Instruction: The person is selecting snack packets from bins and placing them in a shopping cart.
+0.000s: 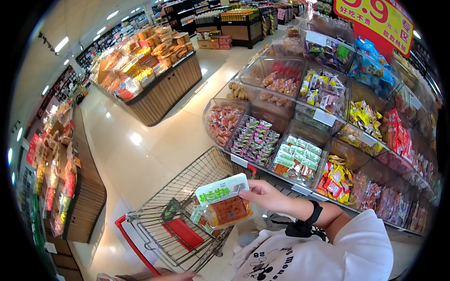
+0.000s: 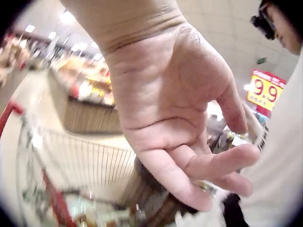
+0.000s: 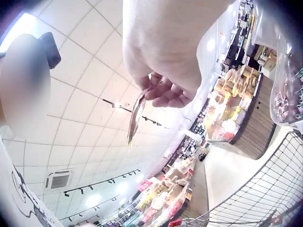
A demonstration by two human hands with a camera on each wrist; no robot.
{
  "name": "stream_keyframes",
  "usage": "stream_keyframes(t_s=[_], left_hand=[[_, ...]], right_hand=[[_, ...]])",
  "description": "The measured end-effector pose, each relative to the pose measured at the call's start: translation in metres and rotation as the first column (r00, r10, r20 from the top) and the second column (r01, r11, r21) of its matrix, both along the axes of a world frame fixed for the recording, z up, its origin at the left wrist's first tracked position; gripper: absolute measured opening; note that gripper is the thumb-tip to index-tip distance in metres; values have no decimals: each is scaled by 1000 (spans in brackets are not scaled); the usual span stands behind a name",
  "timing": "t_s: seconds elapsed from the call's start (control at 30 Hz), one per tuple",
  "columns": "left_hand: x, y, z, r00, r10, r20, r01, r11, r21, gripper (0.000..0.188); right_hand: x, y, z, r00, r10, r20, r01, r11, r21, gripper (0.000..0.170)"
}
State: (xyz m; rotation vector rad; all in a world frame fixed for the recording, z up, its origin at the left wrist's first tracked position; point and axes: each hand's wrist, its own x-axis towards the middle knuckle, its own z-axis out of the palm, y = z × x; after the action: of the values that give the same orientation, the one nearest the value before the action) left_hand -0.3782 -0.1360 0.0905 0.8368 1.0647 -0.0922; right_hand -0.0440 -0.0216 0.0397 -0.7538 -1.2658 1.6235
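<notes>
Checking the head view first, I find the pack pinched at its right edge by the right hand, the nearer hand. It lies left of the fingertips, printed face toward my camera, label band slanting up toward them. Behind it runs the right edge of the cart. Matching packs sit behind the front edge of the stand. In the left wrist view, I read the left hand as empty, fingers loosely bent. In the right wrist view, the pack shows edge-on, extending away from the fingers; I cannot confirm its long axis.
</notes>
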Motion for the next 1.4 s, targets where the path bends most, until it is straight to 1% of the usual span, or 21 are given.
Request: stream_keyframes(t_s=[0.03, 0.07, 0.1, 0.17, 0.27, 0.37, 0.4, 0.43, 0.5, 0.6, 0.7, 0.73, 0.77, 0.87, 0.93, 1.0, 1.03, 1.1, 1.13, 1.3, 1.4], left_hand=[[10, 33, 19, 981, -139, -137, 142, 990, 8, 25], [31, 54, 44, 963, -205, -176, 251, 918, 306, 25], [54, 70, 70, 939, -258, -227, 343, 747, 570, 25], [97, 107, 105, 832, -492, -257, 517, 518, 681, 32], [155, 146, 81, 914, -405, 27, 273, 662, 698, 34], [230, 174, -18, 878, -405, 255, 92, 666, 740, 38], [252, 177, -56, 821, -450, 352, 107, 725, 680, 38], [273, 174, -89, 755, -479, 447, 132, 779, 613, 37], [312, 159, -129, 826, -250, 506, -13, 888, 459, 34], [353, 161, -179, 916, 137, 376, -225, 953, 201, 31], [385, 171, -222, 908, -34, 418, -220, 810, 544, 26], [393, 178, -239, 939, 17, 343, -156, 910, 384, 26], [402, 185, -259, 933, -46, 358, -114, 903, 414, 26], [425, 203, -299, 895, -131, 426, -53, 917, 395, 28], [435, 217, -329, 915, -219, 338, 13, 854, 520, 28], [441, 230, -362, 951, -270, 150, 124, 779, 614, 29], [444, 233, -369, 958, -267, 107, 129, 732, 669, 29], [450, 234, -371, 968, -251, 27, 141, 625, 768, 31], [450, 233, -366, 958, -269, -102, 214, 429, 878, 35], [452, 225, -344, 872, -267, -410, 467, 203, 861, 41], [461, 221, -318, 828, -256, -499, 519, 13, 854, 49]], right_hand=[[3, 0, 1, 1000, -3, -8, 3, 1000, 1, 23], [6, 0, 3, 1000, -23, -18, 23, 1000, -2, 23], [10, -1, 5, 999, -47, -25, 47, 999, -5, 23], [22, -3, 6, 992, -127, -16, 127, 992, -4, 22], [40, -6, 3, 916, -399, -52, 398, 917, -18, 19], [62, -8, -35, 667, -715, 210, 653, 696, 298, 11], [70, -12, -53, 578, -763, 289, 656, 645, 393, 8], [77, -19, -51, 532, -698, 479, 591, 711, 380, 11], [94, -26, -79, 380, -693, 613, 381, 721, 579, 9], [126, -37, -115, 501, -642, 580, 426, 766, 481, 17], [158, -32, -135, -27, -840, 542, 736, 351, 579, 34], [172, -31, -154, 26, -809, 587, 792, 375, 482, 45], [182, -28, -176, 121, -768, 629, 851, 406, 332, 47], [204, -12, -245, 60, -709, 702, 935, 286, 209, 48], [216, 1, -280, 87, -653, 752, 971, 223, 81, 45], [225, 11, -291, 231, -631, 741, 970, 212, -121, 41], [228, 14, -300, 304, -619, 724, 953, 205, -224, 39], [232, 17, -317, 263, -639, 723, 964, 147, -221, 36], [233, 18, -319, 239, -611, 755, 971, 150, -185, 37], [235, 19, -319, 248, -477, 843, 968, 165, -191, 37], [235, 18, -318, 171, -605, 778, 979, 194, -64, 38]])
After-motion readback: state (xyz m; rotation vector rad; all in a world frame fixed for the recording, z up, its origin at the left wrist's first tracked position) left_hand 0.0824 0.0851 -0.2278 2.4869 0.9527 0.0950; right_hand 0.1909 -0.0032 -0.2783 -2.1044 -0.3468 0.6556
